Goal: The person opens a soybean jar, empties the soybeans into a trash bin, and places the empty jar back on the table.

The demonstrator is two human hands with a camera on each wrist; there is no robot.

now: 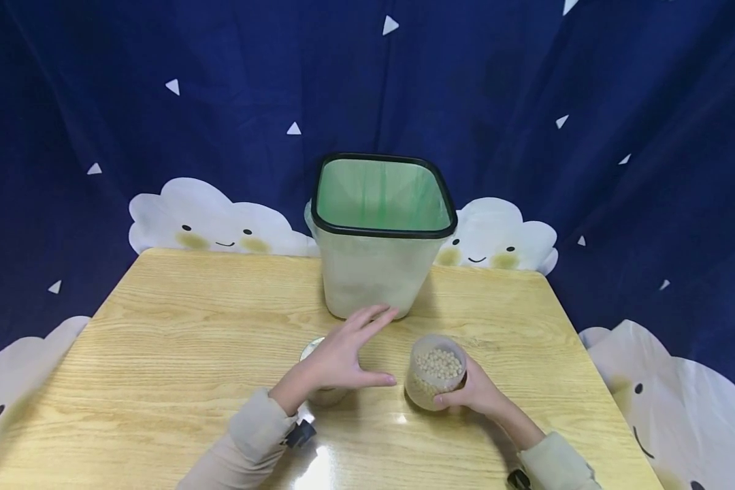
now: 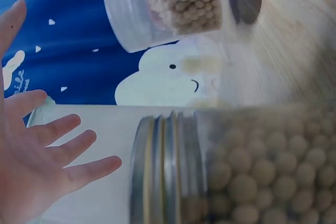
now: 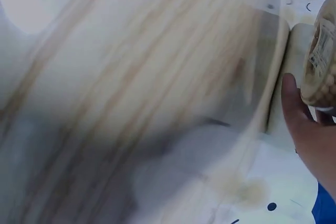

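My right hand (image 1: 479, 391) grips a clear, lidless plastic jar (image 1: 421, 393) partly filled with round beige beads (image 1: 439, 364). In the right wrist view the jar's underside (image 3: 321, 51) shows a printed label, and the thumb lies against its side. My left hand (image 1: 341, 355) has its fingers spread and straight, with nothing in them. Below that hand stands a second clear jar (image 1: 329, 397), largely hidden by it in the head view. The left wrist view shows this jar full of similar beads (image 2: 278, 177), with a silvery ridged lid (image 2: 165, 177).
A whitish square bin (image 1: 373, 275) with a black rim and green-tinted inside stands at the table's back edge, beyond both hands. The wooden table (image 1: 208, 327) shines near its front. A dark blue curtain (image 1: 233, 136) with white clouds and triangles hangs behind.
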